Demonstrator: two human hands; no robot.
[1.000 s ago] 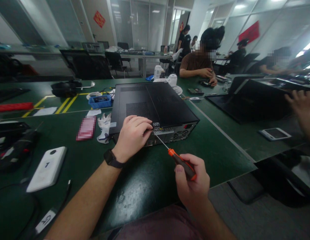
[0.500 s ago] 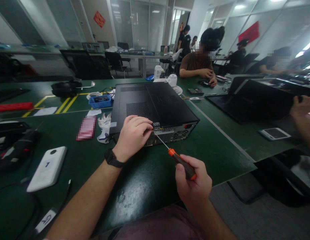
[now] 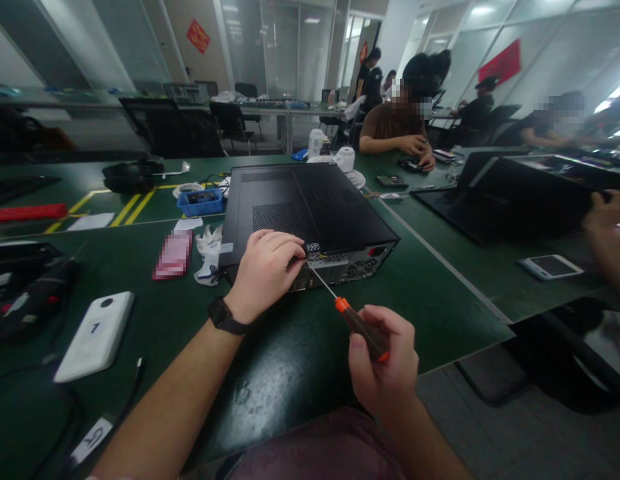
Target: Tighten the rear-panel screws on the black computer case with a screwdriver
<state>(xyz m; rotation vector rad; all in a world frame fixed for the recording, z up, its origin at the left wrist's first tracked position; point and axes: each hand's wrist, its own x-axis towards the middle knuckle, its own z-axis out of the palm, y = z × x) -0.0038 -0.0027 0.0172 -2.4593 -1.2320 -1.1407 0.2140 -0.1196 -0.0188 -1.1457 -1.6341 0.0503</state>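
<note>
A black desktop computer case (image 3: 310,193) lies flat on the green table, its rear panel with a fan grille and a red switch facing me. My right hand (image 3: 387,357) is closed round the brown-and-orange handle of a screwdriver (image 3: 360,327). The long metal shaft slants up and left to the case's rear top edge. There my left hand (image 3: 270,267), with a black watch (image 3: 227,316) on its wrist, rests against the case. Its thumb and forefinger are pinched together by the screwdriver's tip. Whatever lies between them is hidden, and so is the exact spot the tip touches.
Left of the case are a blue bin (image 3: 200,202), a white glove (image 3: 209,255) and a white power bank (image 3: 95,337). Small white fans (image 3: 345,160) stand behind it. A phone (image 3: 551,267) and large black panels (image 3: 510,200) lie to the right. A co-worker (image 3: 400,130) sits across the table.
My right hand and the screwdriver's handle have shifted slightly left, and the grip has turned a little. The left hand and the case stay where they were.
</note>
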